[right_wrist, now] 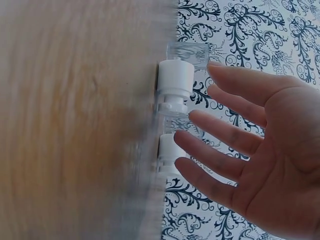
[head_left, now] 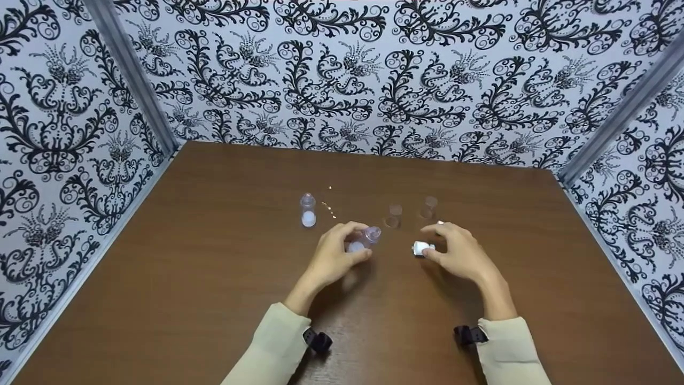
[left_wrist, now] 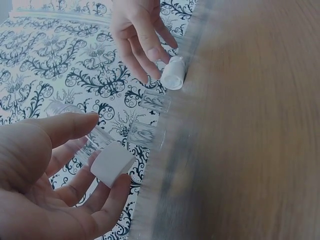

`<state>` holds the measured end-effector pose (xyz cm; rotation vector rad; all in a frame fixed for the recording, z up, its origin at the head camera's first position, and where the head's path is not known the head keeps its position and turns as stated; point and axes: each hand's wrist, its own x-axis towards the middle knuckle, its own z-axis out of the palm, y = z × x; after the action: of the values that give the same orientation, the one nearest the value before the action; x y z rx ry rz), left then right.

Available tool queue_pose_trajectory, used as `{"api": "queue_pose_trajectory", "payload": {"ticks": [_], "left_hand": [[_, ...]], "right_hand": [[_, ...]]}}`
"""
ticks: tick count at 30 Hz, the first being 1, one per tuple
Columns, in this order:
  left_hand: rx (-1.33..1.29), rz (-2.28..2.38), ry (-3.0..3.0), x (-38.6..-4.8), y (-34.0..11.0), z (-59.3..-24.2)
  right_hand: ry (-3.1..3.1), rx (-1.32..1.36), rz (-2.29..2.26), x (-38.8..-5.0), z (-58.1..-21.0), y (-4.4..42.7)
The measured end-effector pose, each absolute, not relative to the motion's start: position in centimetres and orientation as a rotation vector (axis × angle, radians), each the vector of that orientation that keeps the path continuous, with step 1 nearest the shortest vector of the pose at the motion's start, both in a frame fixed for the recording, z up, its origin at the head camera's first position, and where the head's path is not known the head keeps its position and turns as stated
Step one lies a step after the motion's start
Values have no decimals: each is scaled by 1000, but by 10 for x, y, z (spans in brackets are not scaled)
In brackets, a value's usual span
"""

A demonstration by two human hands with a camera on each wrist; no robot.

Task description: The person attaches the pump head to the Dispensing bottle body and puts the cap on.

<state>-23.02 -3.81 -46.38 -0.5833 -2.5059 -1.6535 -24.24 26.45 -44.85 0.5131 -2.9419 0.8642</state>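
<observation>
My left hand [head_left: 336, 254] holds a clear bottle [head_left: 372, 234] with a white part [head_left: 356, 246], its fingers and thumb curled around the sides. In the left wrist view the bottle's white end [left_wrist: 113, 164] rests by the fingertips. The right hand [head_left: 459, 251] is beside a white nozzle piece [head_left: 420, 248] lying on the table, its thumb tip over that piece in the head view. The right wrist view has the fingers of this hand [right_wrist: 270, 135] spread and relaxed, with a white piece [right_wrist: 175, 79] and a second one [right_wrist: 171, 150] in front of them.
A second clear bottle with a white lower part [head_left: 308, 218] stands left of the hands. Two clear caps [head_left: 395, 210] [head_left: 430, 203] stand behind them. Several small pale bits [head_left: 329, 208] lie near the standing bottle. Patterned walls [head_left: 342, 80] enclose the brown table [head_left: 214, 214].
</observation>
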Motion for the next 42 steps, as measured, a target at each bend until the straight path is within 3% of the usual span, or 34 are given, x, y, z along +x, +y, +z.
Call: {"api": "queue_pose_trajectory", "payload": {"ticks": [42], "left_hand": [[-543,-1554,-2528,-230,-37,-463]], "right_hand": [[-2994,633,901,-242,-456,262]]}}
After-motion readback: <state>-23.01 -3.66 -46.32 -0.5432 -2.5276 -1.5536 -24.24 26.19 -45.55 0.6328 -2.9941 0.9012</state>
